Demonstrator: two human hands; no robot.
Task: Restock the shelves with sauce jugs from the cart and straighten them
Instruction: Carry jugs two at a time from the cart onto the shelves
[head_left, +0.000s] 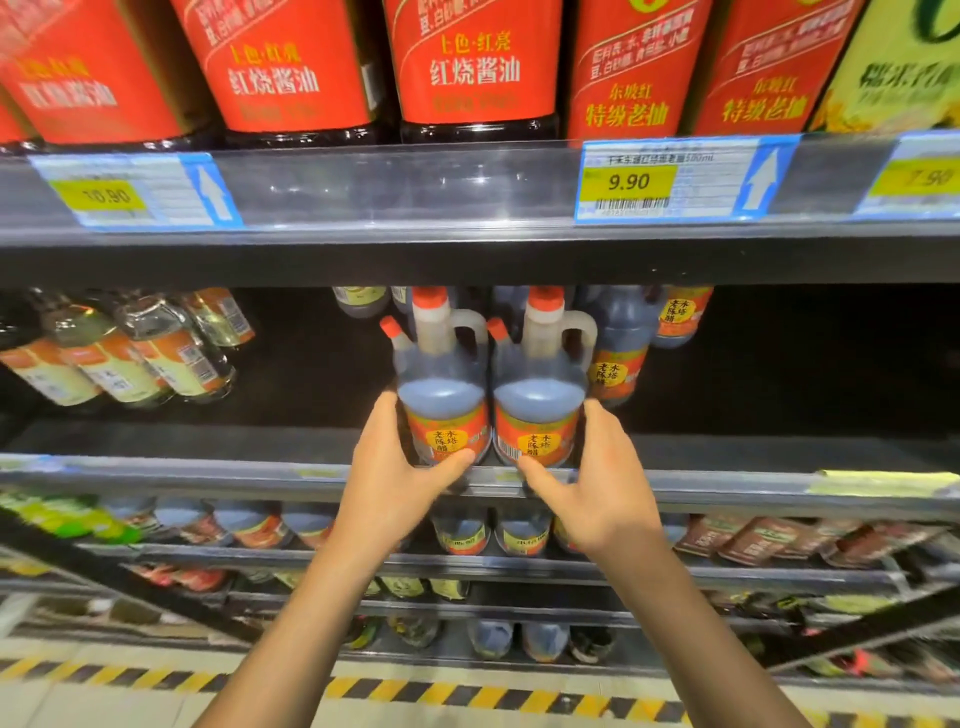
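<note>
Head view shows the left hand (397, 475) wrapped around the outer side of the left jug (445, 395), thumb across its label. Just beside it, the right hand (605, 478) grips the right jug (540, 400) the same way. Both jugs stand upright and touching at the shelf edge (727, 491). Behind them sit more jugs (621, 358). Above the hands runs a price strip (670, 179); far left of them lie clear bottles (130, 353).

Dark store shelving (467, 254), hazard-striped floor (467, 696)
</note>
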